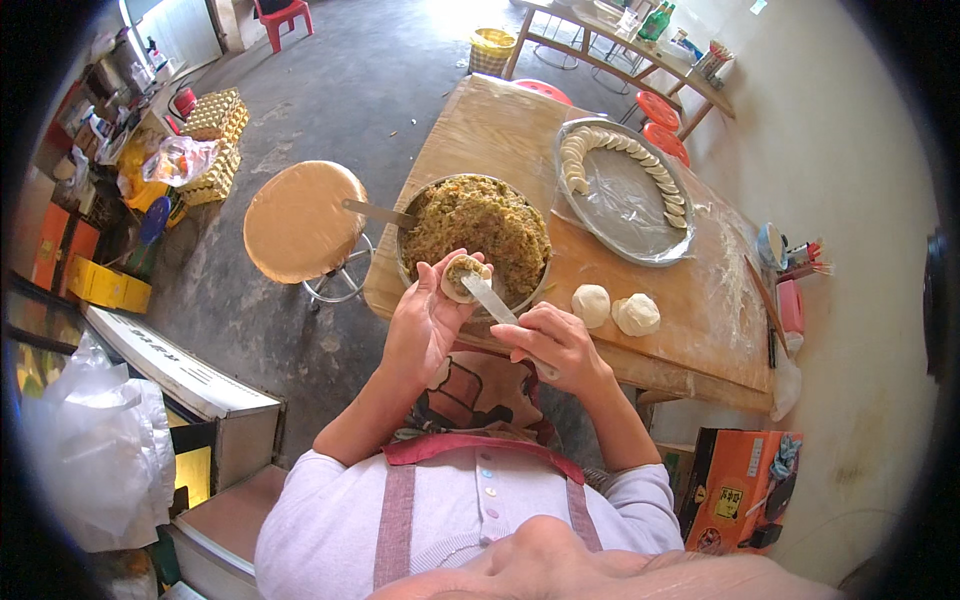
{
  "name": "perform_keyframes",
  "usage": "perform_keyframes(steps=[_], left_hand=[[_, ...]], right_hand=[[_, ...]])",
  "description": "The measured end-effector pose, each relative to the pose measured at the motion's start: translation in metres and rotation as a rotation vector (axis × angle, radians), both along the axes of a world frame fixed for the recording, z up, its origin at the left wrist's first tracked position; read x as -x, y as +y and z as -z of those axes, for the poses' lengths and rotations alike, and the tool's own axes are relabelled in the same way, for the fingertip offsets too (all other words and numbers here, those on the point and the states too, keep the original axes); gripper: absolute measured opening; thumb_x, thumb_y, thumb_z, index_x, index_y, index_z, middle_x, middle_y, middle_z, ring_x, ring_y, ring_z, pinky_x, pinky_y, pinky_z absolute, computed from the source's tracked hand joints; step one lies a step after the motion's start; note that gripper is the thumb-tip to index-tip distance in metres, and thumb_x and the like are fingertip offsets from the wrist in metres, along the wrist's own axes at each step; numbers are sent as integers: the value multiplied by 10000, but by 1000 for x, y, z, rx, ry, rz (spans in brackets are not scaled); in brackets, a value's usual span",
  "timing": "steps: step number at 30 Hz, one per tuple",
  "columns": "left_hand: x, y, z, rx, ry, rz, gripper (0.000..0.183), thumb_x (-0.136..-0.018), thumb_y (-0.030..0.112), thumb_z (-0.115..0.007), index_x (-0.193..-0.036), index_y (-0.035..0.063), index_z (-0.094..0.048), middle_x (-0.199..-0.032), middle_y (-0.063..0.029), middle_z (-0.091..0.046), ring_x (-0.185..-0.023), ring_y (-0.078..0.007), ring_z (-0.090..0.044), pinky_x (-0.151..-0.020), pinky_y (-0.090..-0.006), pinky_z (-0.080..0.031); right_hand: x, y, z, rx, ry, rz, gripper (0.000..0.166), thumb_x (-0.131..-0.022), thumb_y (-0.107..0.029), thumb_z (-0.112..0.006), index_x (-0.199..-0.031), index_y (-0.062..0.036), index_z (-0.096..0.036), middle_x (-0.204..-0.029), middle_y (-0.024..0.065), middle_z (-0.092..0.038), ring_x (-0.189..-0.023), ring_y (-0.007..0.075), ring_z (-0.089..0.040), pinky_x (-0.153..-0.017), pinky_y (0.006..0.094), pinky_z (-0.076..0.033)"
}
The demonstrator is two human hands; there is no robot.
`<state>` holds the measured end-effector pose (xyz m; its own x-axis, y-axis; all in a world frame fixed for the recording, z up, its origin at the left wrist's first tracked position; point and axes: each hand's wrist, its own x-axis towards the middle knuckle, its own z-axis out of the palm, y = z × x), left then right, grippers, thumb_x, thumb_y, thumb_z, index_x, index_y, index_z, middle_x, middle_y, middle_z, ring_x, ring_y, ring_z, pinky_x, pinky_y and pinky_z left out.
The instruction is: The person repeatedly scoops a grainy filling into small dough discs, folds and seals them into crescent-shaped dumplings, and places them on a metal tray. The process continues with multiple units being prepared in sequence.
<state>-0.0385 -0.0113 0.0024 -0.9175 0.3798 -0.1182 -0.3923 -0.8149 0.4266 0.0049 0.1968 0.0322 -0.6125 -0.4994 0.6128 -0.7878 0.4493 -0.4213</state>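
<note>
My left hand holds a round dough wrapper with filling on it, in front of a large metal bowl of chopped filling. In my right hand is a flat spatula, its blade touching the filling on the wrapper. Another flat metal handle sticks out of the bowl's left side. Two lumps of dough rest on the wooden table right of the bowl. Beyond them, a round tray lined with plastic film carries a curved row of dumplings.
The wooden table bears flour on its right side, by the wall. A round-topped stool stands left of it. Egg trays are stacked farther left. Red stools and a second table with green bottles stand beyond.
</note>
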Motion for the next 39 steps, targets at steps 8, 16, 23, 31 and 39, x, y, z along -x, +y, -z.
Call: perform_keyframes(steps=[8,16,23,31,39], left_hand=[[1,1,1,-39,-5,9,584,-1116,385,-309,-1476,-75,-326,-1464,-254,-480,-1391,-351,-481,-1192,-479,-390],[2,2,1,12,65,-62,527,-1126,319,-331,-1478,-73,-342,-1481,-218,-488,-1377,-312,-503,-1182,-433,-406],[4,6,-2,74,56,-173,452,-1133,193,-298,-1494,-74,-347,-1513,-204,-473,-1389,-279,-497,-1182,-416,-417],[6,9,-6,10,8,-185,448,-1131,171,-265,-1498,-74,-344,-1512,-232,-464,-1406,-307,-478,-1185,-435,-421],[2,12,-2,1,5,-183,447,-1132,180,-273,-1497,-66,-347,-1511,-227,-470,-1399,-305,-488,-1189,-435,-413]], right_hand=[[-4,-6,0,44,-59,73,412,-754,-76,-804,-1161,-62,-740,-891,75,-579,-751,234,-616,-623,346,-510],[-9,-11,-4,6,17,62,412,-738,-95,-833,-1133,-60,-721,-916,74,-578,-763,240,-634,-646,355,-537],[-11,-18,-10,-99,90,61,314,-765,-94,-826,-1050,-49,-702,-909,70,-577,-772,250,-647,-656,373,-548],[-17,-15,-13,-54,86,283,300,-769,-66,-817,-1036,-38,-684,-905,85,-583,-777,255,-647,-649,380,-540],[-15,-10,1,-113,86,267,318,-753,-46,-814,-1041,-36,-678,-924,98,-583,-788,263,-649,-657,395,-542]])
